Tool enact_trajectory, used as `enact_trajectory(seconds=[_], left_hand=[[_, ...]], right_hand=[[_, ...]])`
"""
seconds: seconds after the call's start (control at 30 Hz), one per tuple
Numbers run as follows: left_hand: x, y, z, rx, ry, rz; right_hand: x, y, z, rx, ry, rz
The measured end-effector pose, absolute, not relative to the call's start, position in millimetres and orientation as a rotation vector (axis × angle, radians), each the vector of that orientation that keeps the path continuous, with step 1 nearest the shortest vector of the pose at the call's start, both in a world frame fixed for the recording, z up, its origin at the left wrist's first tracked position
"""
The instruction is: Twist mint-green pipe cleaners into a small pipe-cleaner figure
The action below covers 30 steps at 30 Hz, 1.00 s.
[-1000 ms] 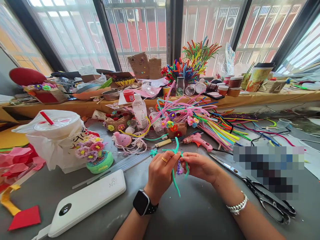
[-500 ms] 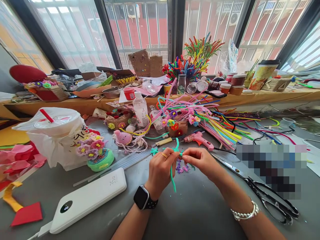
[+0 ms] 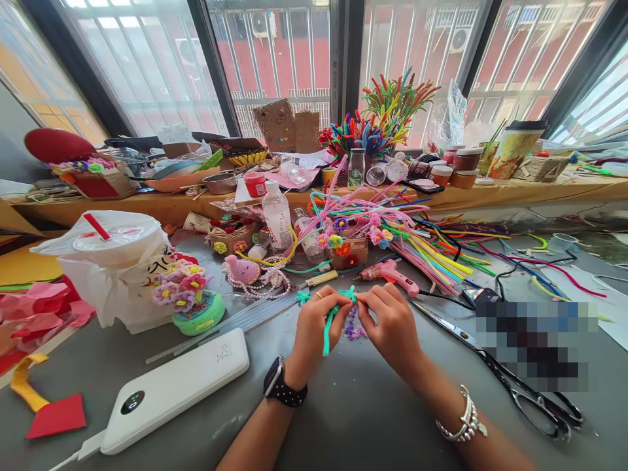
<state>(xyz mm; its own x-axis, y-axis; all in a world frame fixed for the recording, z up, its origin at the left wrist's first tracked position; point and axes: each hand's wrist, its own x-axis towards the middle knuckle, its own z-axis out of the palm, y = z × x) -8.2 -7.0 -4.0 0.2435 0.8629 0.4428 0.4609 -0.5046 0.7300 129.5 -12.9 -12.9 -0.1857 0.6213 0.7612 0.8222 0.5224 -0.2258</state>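
Note:
A teal pipe cleaner (image 3: 326, 335) is pinched between my two hands above the grey table. My left hand (image 3: 314, 327) is closed on it, and one fuzzy end hangs down in front of the fingers. My right hand (image 3: 392, 324) pinches the same piece at a small bent cluster of loops, fingertips nearly touching the left ones. Part of the pipe cleaner is hidden behind my fingers. Just beyond my left hand lies a small teal pipe-cleaner flower (image 3: 303, 297). Small purple flowers (image 3: 352, 327) lie on the table below and between the hands.
A pink glue gun (image 3: 392, 275) lies beyond my right hand, with large scissors (image 3: 495, 366) to its right. On the left are a white power bank (image 3: 179, 392), a bagged drink cup (image 3: 118, 261) and a flower pot ornament (image 3: 199, 314). Bundled pipe cleaners (image 3: 426, 258) spread behind.
My hands have turned, and the right hand has come round closer over the pipe cleaner. Its hanging end has swung left, and the long upper end no longer stands up.

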Motion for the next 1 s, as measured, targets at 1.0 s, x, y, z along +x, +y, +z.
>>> enact_trajectory(seconds=[1.0], left_hand=[[-16,-3,7,1.438,1.006,0.886]], right_hand=[[160,-11,0,-0.975,-1.982,-0.494]])
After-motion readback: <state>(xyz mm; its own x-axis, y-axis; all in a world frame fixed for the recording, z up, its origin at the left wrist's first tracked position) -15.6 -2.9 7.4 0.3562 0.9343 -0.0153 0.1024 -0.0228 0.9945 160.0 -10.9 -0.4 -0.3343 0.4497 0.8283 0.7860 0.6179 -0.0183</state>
